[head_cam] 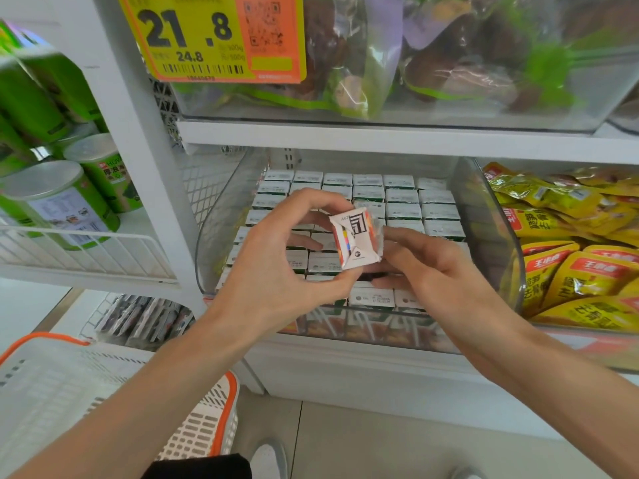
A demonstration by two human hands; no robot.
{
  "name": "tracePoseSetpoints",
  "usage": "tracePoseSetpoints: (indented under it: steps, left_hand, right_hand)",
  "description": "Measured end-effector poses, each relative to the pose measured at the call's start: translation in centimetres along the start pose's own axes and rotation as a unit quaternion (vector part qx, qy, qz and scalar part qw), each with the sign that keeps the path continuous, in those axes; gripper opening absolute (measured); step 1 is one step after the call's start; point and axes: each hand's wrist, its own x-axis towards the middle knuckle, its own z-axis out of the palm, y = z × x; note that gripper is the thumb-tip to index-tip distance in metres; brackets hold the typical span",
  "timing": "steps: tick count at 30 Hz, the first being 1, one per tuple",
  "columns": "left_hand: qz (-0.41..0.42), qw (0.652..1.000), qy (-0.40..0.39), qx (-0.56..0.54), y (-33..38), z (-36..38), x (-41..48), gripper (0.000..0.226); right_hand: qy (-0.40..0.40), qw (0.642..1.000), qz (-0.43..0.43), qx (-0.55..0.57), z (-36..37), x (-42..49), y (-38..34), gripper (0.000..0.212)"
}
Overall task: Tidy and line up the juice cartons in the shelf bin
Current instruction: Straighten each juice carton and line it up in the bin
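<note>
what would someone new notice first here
The small carton at dead centre, gripped in the left hand with the right hand pinching its right edge. It is held above the clear bin, which is packed with rows of white carton tops. Next come the big yellow price tag reading 21.8 at upper left and the yellow snack packs on the right.

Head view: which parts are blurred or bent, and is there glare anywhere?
In the head view the held carton is sharp; the green cans at the left edge are smeared; the shelf post leans from wide-angle distortion; the clear bin shows pale reflections.
</note>
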Motion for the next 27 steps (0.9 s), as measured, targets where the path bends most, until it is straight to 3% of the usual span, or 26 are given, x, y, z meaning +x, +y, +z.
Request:
tracePoseSetpoints:
  steps: [7, 11, 17, 22, 27]
  left_hand:
    - [-0.071, 0.996, 0.011, 0.048, -1.2, -0.6, 0.0, 0.055]
    - [-0.091, 0.994, 0.015, 0.066, -1.5, -0.5, -0.1, 0.056]
    - [-0.118, 0.993, -0.022, 0.019, -1.5, -0.6, -0.1, 0.071]
    - [-0.086, 0.995, -0.024, 0.052, -1.7, -0.9, 0.0, 0.048]
    - [-0.092, 0.993, -0.022, 0.072, -2.1, -0.9, 0.0, 0.044]
  right_hand:
    - [0.081, 0.995, -0.048, 0.027, -0.7, -0.2, -0.3, 0.026]
    - [0.071, 0.995, -0.057, 0.045, -0.4, -0.2, -0.3, 0.040]
    - [0.028, 0.988, -0.138, 0.057, -0.6, -0.2, -0.6, 0.039]
    - [-0.006, 0.979, -0.205, -0.019, -0.5, -0.2, 0.0, 0.047]
    - [-0.007, 0.970, -0.237, -0.058, -0.4, -0.1, 0.2, 0.049]
